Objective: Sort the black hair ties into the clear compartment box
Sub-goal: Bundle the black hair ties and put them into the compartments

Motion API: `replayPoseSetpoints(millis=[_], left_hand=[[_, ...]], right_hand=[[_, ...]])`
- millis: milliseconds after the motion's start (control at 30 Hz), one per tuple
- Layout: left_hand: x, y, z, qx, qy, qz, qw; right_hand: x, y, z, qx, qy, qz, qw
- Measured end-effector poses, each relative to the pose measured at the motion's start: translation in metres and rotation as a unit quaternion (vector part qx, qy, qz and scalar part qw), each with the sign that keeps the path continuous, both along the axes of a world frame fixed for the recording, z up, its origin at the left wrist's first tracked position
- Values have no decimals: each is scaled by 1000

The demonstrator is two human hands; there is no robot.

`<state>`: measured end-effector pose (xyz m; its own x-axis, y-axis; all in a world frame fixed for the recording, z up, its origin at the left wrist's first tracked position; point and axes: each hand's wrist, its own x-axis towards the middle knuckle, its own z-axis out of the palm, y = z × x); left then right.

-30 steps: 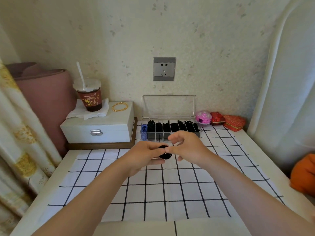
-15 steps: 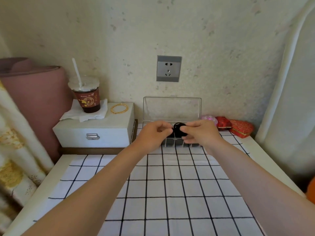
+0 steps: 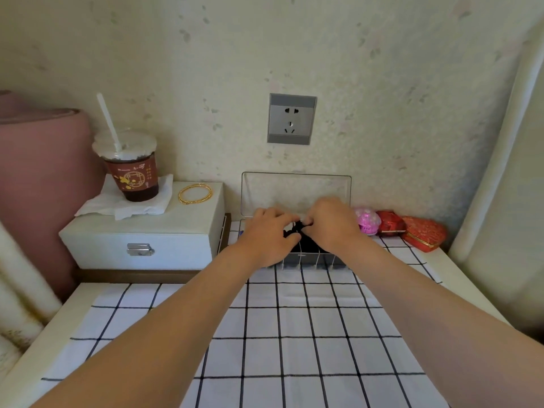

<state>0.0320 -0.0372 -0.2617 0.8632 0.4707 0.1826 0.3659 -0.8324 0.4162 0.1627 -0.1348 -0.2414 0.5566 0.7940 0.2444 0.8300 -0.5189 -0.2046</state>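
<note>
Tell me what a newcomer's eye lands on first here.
The left hand and right hand meet at the centre, pinching a black hair tie over the clear compartment box by the wall. To the left, a drink cup with a straw and a gold bangle sit on a white case.

1. The person's left hand [image 3: 266, 240] and right hand [image 3: 332, 228] are both bare, just plain skin over the knuckles and fingers.
2. The left forearm [image 3: 176, 319] is bare too, uncovered from the wrist right down to where it leaves the bottom edge of view.
3. Same deal with the right forearm [image 3: 412, 295]: uncovered from the wrist to the lower right corner.
4. Both arms look slim and smooth. The fingernails are too blurry to make out.
</note>
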Motion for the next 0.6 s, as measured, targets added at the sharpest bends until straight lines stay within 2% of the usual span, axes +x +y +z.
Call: replayPoseSetpoints(millis=[100, 233, 333, 433, 500, 600], left_hand=[[4, 0, -4, 5, 12, -8, 1000], [6, -1, -6, 29, 19, -12, 999], [8, -1, -5, 60, 42, -11, 997], [10, -2, -3, 89, 71, -15, 993], [11, -3, 0, 81, 85, -12, 993], [12, -1, 4, 34, 66, -6, 997]], right_hand=[[-3, 4, 3, -85, -45, 11, 995], [2, 1, 11, -161, -26, 49, 985], [7, -9, 19, -119, 69, 81, 987], [12, -21, 25, 1, 152, 74, 986], [15, -27, 25, 39, 167, 69, 983], [10, -30, 20, 32, 121, 99, 987]])
